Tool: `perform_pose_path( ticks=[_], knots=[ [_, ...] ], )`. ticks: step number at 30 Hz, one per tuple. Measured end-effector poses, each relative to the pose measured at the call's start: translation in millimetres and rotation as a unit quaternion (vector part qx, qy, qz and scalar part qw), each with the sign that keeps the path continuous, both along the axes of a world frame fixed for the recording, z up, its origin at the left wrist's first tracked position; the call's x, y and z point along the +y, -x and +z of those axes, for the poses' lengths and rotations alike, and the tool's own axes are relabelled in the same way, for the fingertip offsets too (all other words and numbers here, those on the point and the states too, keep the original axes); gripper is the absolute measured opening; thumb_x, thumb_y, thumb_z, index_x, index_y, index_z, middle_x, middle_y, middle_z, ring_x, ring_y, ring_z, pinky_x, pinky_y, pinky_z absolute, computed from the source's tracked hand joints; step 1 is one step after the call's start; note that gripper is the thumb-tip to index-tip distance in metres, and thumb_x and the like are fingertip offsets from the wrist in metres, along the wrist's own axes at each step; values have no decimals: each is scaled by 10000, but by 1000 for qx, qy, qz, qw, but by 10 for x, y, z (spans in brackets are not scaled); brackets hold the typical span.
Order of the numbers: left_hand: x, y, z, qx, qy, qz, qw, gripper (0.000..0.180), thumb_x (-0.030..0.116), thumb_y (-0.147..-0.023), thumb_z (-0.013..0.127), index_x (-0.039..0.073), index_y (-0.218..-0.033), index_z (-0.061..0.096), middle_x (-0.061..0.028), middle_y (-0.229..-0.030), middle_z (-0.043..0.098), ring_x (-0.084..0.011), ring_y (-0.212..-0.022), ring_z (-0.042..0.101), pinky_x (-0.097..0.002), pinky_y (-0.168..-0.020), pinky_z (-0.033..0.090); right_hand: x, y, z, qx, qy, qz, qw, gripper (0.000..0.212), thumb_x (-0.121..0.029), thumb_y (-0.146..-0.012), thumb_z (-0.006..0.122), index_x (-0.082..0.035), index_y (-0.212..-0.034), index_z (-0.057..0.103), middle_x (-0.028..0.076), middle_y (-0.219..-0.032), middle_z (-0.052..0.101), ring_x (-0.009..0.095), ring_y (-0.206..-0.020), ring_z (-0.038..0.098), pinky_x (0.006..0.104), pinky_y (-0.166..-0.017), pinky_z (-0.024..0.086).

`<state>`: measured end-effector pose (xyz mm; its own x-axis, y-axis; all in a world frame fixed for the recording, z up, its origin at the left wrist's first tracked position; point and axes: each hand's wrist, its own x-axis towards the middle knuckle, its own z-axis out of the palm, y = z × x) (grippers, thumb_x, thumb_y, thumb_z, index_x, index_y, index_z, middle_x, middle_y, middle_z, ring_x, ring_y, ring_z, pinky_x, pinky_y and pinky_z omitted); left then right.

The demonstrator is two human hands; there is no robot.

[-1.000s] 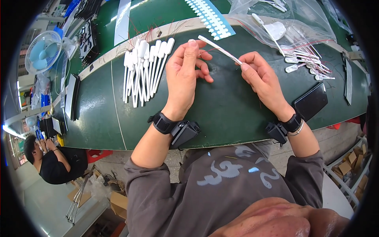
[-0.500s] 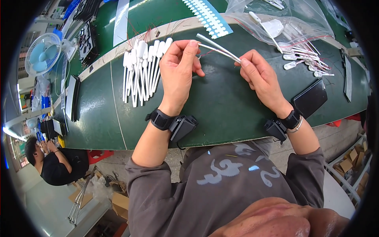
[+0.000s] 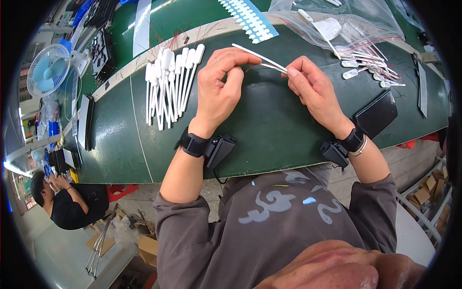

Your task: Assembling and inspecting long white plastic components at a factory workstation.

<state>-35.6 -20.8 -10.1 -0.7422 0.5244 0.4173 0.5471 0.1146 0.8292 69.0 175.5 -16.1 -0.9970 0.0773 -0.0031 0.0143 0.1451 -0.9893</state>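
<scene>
Between my two hands run thin white sticks (image 3: 252, 52) with a fine reddish wire beside them. My right hand (image 3: 313, 91) is closed, pinching their near ends between thumb and fingers. One stick slants up past my left hand and its far end is free. My left hand (image 3: 221, 86) has its fingers curled, with the fingertips at the other stick; the grip itself is partly hidden. Left of that hand lies a fanned bundle of white sticks with wide paddle-like heads (image 3: 166, 59), fine red wires trailing from their far ends.
A clear plastic bag (image 3: 358, 24) holding similar white pieces lies at the far right, with loose wired pieces (image 3: 353, 72) spilling out. A black phone-like slab (image 3: 376, 114) rests by my right wrist. A light-blue sheet with white tabs (image 3: 254, 24) lies ahead. A person sits at far left.
My left hand has rolled over, its fingers now reaching across toward the right hand and covering part of the sticks. Both hands have shifted slightly; the right keeps its pinch.
</scene>
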Motion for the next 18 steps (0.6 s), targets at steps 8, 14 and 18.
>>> perform_pose_path(
  ticks=[8, 14, 18],
  knots=[
    [53, -55, 96, 113, 27, 5, 993, 142, 40, -790, 710, 39, -931, 725, -88, -920, 696, -211, -914, 628, -303, -767, 507, 34, 18, 26, 6, 24, 0, 1000, 240, -272, -1035, 450, -51, -996, 534, -68, -672, 383, 9, -571, 308, 175, -486, 239],
    [35, -42, 1, 98, 13, 23, 995, 153, 62, -804, 730, 38, -955, 722, -64, -850, 697, -161, -802, 640, -271, -700, 509, 29, 7, 34, 11, 34, 13, 999, 223, -246, -1032, 448, -43, -994, 532, -61, -671, 393, 18, -579, 318, 183, -506, 248],
    [26, -139, 91, -168, 15, 39, 985, 134, 87, -858, 687, 20, -972, 707, -49, -825, 691, -98, -749, 624, -242, -638, 500, 36, -13, 51, 54, -57, 20, 997, 231, -242, -1032, 431, -36, -1001, 530, -50, -679, 415, 33, -593, 333, 198, -534, 261]
  ],
)
